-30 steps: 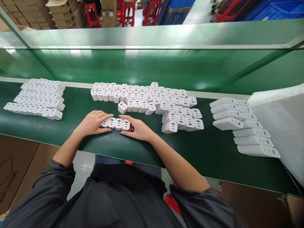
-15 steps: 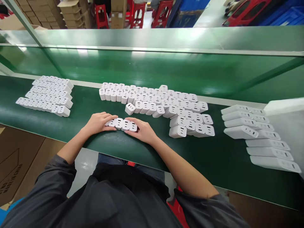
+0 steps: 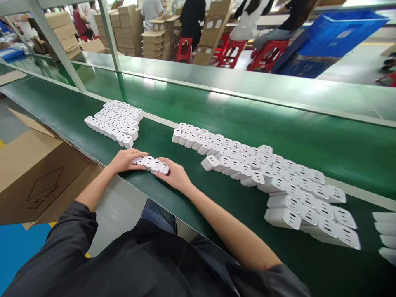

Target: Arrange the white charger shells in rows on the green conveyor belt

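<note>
Between my two hands a short row of white charger blocks (image 3: 149,162) stands on the green work surface, slotted port faces upward. My left hand (image 3: 127,160) is closed round the row's left end, its fingers partly covering the blocks there. At the right end, my right hand (image 3: 173,174) grips with thumb and fingers. Just beyond my left hand is a tightly packed group of the same chargers (image 3: 116,119). A longer, uneven group of chargers (image 3: 241,159) stretches away to the right of my right hand.
More white blocks (image 3: 385,235) are cut off at the right edge. An opened cardboard box (image 3: 46,177) stands below the bench at left. A pale rail (image 3: 161,119) runs behind the chargers. Across the line, people sit on red stools (image 3: 232,53) near a blue bin (image 3: 337,33).
My view has swung to the left, so the benches and chargers appear shifted right. Both hands still hold the row, which now sits closer to the packed left group.
</note>
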Motion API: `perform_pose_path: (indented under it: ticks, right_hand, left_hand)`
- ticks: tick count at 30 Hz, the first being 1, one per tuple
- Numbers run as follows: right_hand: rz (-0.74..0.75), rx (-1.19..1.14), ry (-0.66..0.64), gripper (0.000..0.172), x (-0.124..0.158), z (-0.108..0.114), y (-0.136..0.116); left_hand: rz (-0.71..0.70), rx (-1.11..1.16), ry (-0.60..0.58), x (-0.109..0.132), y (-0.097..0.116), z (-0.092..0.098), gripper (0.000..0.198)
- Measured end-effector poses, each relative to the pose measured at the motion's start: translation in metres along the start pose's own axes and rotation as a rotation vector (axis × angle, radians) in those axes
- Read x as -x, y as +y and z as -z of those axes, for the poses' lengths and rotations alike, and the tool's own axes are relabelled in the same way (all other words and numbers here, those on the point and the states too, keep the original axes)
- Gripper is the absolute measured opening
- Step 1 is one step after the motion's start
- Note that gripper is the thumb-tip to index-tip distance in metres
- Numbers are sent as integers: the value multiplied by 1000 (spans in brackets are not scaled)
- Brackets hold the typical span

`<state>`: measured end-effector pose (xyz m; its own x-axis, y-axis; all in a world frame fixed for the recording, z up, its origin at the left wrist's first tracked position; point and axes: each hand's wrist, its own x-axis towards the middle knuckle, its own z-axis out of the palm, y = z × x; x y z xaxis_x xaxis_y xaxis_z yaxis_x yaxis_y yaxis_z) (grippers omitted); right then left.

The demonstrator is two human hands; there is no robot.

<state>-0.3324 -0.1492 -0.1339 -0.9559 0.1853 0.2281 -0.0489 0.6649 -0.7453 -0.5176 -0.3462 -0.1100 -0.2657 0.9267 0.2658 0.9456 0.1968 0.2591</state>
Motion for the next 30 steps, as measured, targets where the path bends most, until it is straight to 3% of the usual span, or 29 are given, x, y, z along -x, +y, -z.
perform_pose_path:
  ticks: [3, 6, 10, 15, 19, 24, 27, 30]
  right_hand:
    - [20, -24, -58, 44, -36, -30, -17]
    - [18, -44, -85, 42, -63, -56, -34]
    - [-31, -56, -39, 46, -83, -83, -50]
    - [-40, -93, -39, 42, -94, -101, -58]
    - [-65, -69, -8, 43, -95, -106, -59]
    - [-77, -130, 86, 47, -88, -110, -56]
    - [-75, -222, 123, 49, -84, -115, -56]
    - [-37, -257, 137, 48, -83, -120, -56]
  left_hand:
    - [131, 48, 53, 26, -34, 17, 62]
    - [172, 57, 108, 41, -62, 33, 65]
    - [206, 118, 245, 43, -89, 44, 71]
    - [290, 256, 467, 36, -112, 39, 81]
    - [432, 293, 653, 35, -119, 30, 78]
    - [668, 193, 928, 43, -96, 9, 58]
    - [754, 154, 972, 40, -88, -7, 55]
    - [799, 149, 988, 27, -100, -15, 55]
